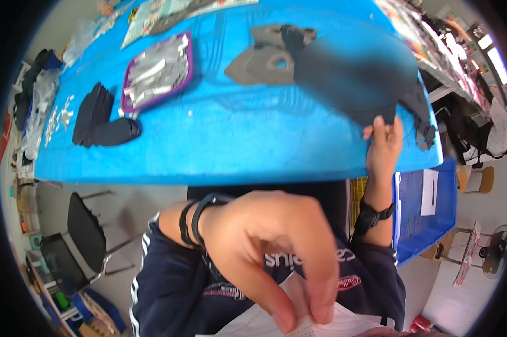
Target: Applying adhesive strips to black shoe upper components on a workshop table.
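The left hand point(270, 224) pinches a white face mask point(239, 324), apparently adjusting it, as the right hand point(384, 149) touches dark fabric point(370, 117) on the blue table point(208, 151), grip unclear; two-handed work would next call for releasing the mask.

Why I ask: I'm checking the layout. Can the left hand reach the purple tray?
Probably yes: though the left hand seems to pinch the white mask, nothing visible blocks its way to the purple tray.
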`<state>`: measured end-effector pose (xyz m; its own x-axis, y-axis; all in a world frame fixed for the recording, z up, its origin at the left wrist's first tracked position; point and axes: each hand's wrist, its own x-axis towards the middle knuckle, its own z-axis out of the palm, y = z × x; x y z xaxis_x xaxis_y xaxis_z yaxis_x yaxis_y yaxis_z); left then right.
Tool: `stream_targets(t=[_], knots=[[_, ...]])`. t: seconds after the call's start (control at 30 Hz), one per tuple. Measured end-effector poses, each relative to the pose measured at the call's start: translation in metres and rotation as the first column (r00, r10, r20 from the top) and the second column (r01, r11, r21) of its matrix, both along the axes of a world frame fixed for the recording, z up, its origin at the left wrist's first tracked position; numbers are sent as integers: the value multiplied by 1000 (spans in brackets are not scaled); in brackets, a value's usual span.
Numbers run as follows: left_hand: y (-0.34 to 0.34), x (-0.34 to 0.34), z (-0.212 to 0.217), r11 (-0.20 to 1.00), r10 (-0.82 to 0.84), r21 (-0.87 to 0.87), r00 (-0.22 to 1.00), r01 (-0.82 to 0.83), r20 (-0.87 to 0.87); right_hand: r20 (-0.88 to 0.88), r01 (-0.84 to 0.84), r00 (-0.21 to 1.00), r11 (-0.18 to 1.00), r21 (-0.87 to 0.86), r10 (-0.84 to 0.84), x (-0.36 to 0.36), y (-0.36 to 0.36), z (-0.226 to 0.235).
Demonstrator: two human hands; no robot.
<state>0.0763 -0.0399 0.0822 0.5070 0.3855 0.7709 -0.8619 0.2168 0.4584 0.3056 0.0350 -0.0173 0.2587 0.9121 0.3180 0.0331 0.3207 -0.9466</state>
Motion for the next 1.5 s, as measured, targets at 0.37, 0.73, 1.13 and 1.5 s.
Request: stream_targets(t=[0.37,0.73,1.13,1.5], knots=[[-11,-1,-16,983,-85,-166,994,73,-66,-36,-36,999,997,72,38,3,-3,-6],[18,-55,4,881,433,305,876,-362,-210,-105,-6,994,990,140,21,6,-5,-7],[160,-245,-27,282,662,958,-733,50,-157,-168,30,986,990,137,-7,7,-6,-5],[152,-201,-28,360,770,931,-582,60,-261,-143,-1,989,992,129,19,8,-9,-5]])
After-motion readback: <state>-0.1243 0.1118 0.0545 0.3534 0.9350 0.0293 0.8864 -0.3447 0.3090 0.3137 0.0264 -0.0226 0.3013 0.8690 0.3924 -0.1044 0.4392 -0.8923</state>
